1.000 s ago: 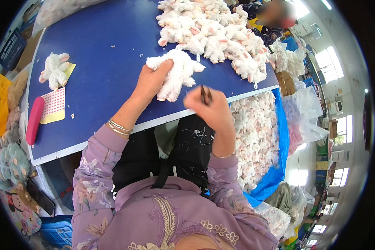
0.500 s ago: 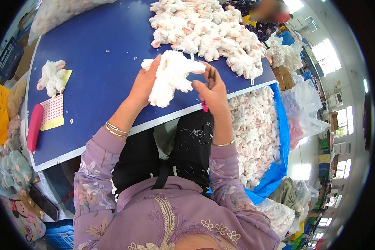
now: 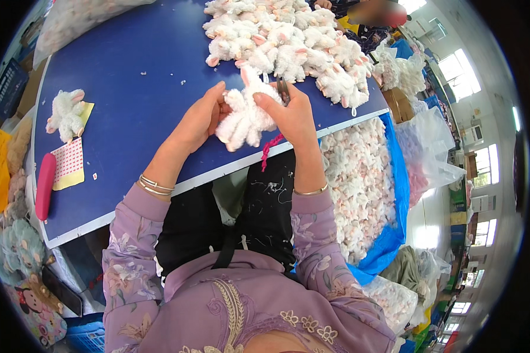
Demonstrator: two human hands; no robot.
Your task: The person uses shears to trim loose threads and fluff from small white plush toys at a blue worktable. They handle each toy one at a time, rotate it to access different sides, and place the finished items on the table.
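A fluffy white plush toy [image 3: 246, 115] with a pink-lined ear is held between my two hands above the table's near edge. My left hand [image 3: 203, 115] grips its left side, fingers curled behind it. My right hand [image 3: 290, 115] closes on its right side, thumb pressed onto the front. Tucked in that same hand is a small dark metal tool with two points [image 3: 282, 89], perhaps thread snips or tweezers. A knotted pink cord [image 3: 268, 152] hangs below my right palm. Just beyond my hands lies a big heap of similar plush toys [image 3: 288, 44].
The blue table [image 3: 123, 117] has a pale rim. At left lie another plush toy [image 3: 66, 115], a sticker sheet [image 3: 69, 165] and a pink case [image 3: 45, 187]. A blue-lined sack [image 3: 359, 182] full of plush toys stands at right. Across the table sits another person [image 3: 368, 38].
The plush toy has been turned, its ear now pointing away from me. My right hand has come in and closed on it; the pink cord now dangles lower.
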